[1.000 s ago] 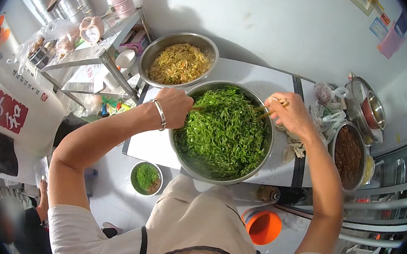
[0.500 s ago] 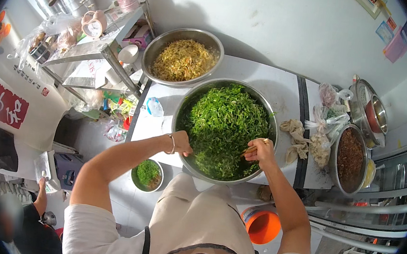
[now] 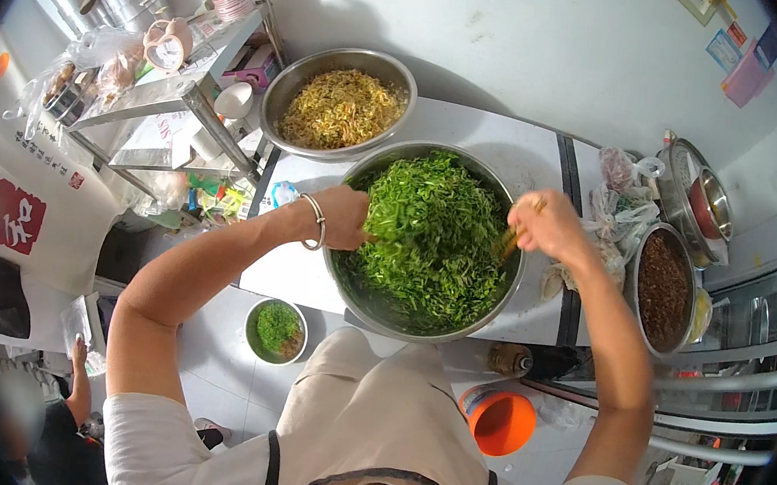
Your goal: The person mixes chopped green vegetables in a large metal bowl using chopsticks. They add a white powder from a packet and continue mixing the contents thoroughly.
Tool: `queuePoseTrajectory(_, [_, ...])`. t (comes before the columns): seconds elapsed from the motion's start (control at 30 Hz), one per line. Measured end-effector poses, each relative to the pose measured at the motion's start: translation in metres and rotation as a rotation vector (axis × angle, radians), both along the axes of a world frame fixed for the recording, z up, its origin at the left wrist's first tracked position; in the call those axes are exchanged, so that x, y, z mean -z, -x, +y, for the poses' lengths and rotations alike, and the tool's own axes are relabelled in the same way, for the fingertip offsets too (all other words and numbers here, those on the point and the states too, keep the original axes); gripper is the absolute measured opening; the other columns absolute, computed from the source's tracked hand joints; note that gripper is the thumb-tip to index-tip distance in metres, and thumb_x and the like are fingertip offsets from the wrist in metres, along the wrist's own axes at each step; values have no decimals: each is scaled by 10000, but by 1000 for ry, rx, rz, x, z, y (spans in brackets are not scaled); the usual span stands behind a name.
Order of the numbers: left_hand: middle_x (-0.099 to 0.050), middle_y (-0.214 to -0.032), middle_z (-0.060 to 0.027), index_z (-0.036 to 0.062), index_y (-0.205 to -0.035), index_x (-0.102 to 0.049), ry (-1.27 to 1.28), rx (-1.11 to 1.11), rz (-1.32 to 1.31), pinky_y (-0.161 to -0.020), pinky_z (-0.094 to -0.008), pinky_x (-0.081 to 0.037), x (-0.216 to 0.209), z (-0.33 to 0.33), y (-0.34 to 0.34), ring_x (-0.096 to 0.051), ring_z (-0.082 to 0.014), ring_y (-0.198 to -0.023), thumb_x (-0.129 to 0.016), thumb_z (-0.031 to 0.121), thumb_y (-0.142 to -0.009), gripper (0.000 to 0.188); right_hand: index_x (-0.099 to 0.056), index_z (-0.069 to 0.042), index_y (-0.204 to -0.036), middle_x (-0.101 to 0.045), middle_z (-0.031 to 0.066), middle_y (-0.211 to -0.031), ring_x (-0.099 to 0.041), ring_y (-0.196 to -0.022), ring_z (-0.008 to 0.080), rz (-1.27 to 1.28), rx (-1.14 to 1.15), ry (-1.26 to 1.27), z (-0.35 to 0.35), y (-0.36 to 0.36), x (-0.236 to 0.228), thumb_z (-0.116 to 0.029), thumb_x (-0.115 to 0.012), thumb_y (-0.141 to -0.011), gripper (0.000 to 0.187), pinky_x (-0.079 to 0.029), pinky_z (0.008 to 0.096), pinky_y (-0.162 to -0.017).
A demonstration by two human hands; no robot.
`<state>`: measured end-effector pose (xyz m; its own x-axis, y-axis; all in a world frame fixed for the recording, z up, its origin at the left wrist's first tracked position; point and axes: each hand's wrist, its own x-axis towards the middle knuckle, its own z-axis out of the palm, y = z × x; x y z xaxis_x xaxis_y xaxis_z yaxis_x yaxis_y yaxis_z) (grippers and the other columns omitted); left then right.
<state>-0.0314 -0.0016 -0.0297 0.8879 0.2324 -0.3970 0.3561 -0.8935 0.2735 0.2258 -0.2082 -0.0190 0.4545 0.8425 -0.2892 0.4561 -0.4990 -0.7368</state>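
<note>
Right grip [image 3: 546, 226] curled round sticks [image 3: 509, 244], left grip [image 3: 344, 219] balled at a bowl [image 3: 356, 298] of greens [image 3: 435, 247]

The right fingers are wrapped closed, the sticks slanting down at the bowl's three o'clock. At nine o'clock the left fingers are closed too, seemingly on a stick end [image 3: 370, 237]. The bowl stands on the white desk [image 3: 548, 165], yellowish shreds [image 3: 346, 108] close by at eleven o'clock.

Greens are heaped in the middle, so a quick lift could fling bits over the rim. That rim appears to reach past the desk's edge at six o'clock; an uneven pull toward the body might tip it. The bangle [image 3: 320, 221] on the left wrist, near the rim, could knock it. A slackened hold could let the sticks twist.
</note>
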Motion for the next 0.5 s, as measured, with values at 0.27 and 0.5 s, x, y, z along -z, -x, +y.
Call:
queuePoseTrajectory(0.27, [-650, -629, -176, -11, -662, -690, 460, -224, 195, -583, -382, -508, 122, -36, 15, -643, -294, -609, -663, 243, -694, 258, -606, 25, -842, -636, 169, -730, -654, -534, 244, 618, 415, -252, -53, 46, 164, -191, -507, -882, 241, -568, 337, -459])
queuePoseTrajectory(0.5, [-609, -558, -140, -2, -670, -692, 542, -343, -157, -524, -389, -474, 122, -22, 15, -583, -237, -500, -692, 265, -699, 269, -624, 23, -845, -643, 133, -714, -637, -526, 154, 347, 158, -498, -22, 46, 77, -202, -422, -976, 330, -547, 252, -450])
